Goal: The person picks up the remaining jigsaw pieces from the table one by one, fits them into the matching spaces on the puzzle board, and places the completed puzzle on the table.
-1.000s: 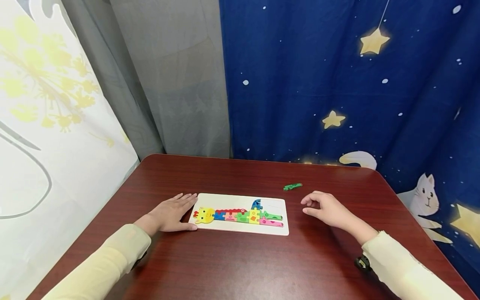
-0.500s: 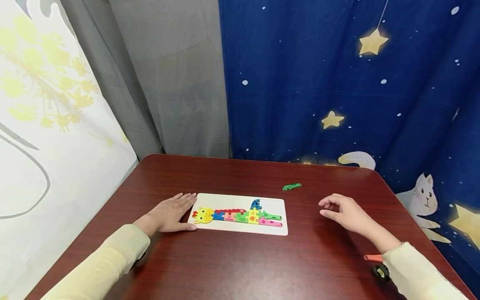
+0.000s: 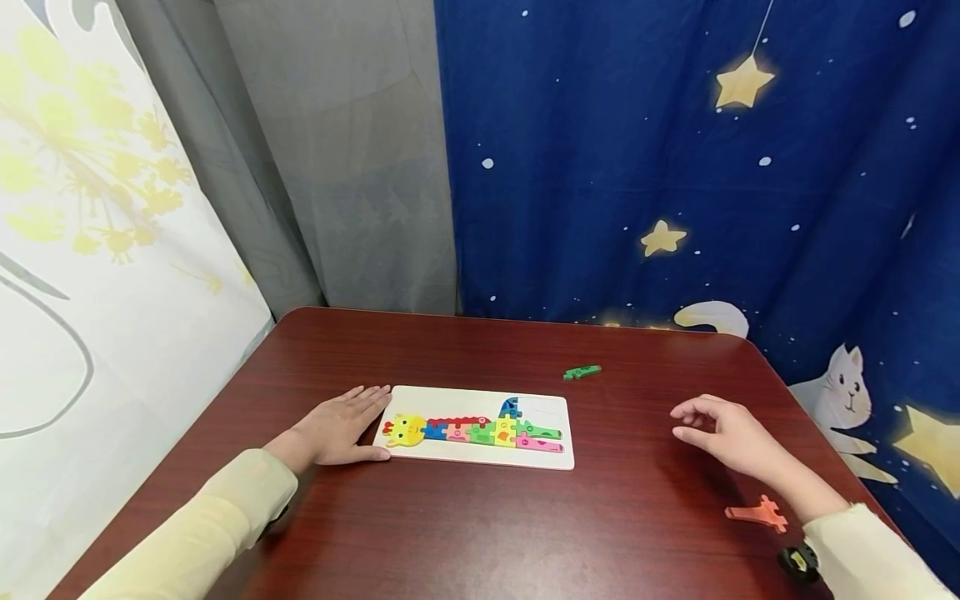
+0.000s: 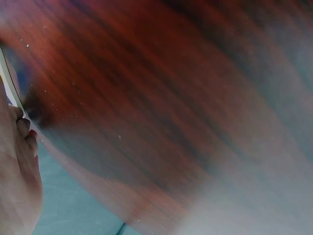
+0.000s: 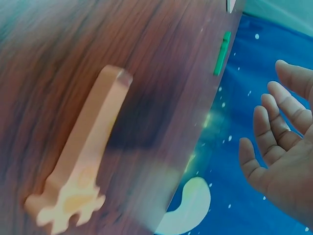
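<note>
A white puzzle board lies on the table, bearing a giraffe of coloured jigsaw pieces with a yellow head at its left. Part of the board's upper right holds only a faint outline. My left hand rests at the board's left end, fingers straight, thumb along the near corner. To the right, my right hand hovers over the table with loosely bent fingers and nothing in them. An orange puzzle piece lies near that wrist, and looms large in the right wrist view. A green puzzle piece lies beyond the board.
The dark red wooden table has its far edge against a grey curtain and a blue starry curtain. A white patterned cloth hangs along the left side.
My right hand has moved rightward, away from the board and the green piece. The orange puzzle piece, hidden at first by the right arm, has come into view. My left hand stays at the board.
</note>
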Available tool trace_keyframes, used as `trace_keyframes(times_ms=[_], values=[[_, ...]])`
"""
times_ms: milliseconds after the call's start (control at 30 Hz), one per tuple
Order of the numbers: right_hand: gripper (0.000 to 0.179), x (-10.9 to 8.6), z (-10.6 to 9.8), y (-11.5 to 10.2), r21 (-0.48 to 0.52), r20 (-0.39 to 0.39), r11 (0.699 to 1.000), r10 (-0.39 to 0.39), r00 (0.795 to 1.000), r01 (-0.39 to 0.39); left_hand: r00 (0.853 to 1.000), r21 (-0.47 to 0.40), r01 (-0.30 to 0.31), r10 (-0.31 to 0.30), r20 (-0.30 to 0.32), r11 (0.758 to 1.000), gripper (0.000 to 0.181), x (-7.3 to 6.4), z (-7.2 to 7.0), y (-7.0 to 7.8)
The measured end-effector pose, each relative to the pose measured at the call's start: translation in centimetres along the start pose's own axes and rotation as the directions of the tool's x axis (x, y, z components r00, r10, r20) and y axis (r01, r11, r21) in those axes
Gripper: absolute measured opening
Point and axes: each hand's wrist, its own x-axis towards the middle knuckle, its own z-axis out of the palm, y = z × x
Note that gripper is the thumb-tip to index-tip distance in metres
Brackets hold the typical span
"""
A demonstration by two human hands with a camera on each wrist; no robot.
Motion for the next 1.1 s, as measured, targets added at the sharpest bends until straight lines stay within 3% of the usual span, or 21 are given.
trace_keyframes(times_ms=[267, 800, 1100], values=[[0.020, -2.3, -1.1, 1.6, -0.031, -0.013, 0.998, 0.050, 0.999, -0.050, 0.999, -0.006, 0.014, -0.014, 0.047, 1.000, 0.103, 0.0, 0.0, 0.2], [0.021, -6.8, -3.2, 4.5, -0.091, -0.007, 0.983, 0.161, 0.987, -0.161, 0.999, 0.011, 0.015, -0.015, 0.035, 1.000, 0.103, 0.0, -0.3, 0.0], [0.025, -8.5, -3.9, 5.6, -0.061, 0.086, 0.965, 0.260, 0.962, -0.255, 0.998, 0.003, 0.023, -0.023, 0.050, 1.000, 0.103, 0.1, -0.3, 0.0]])
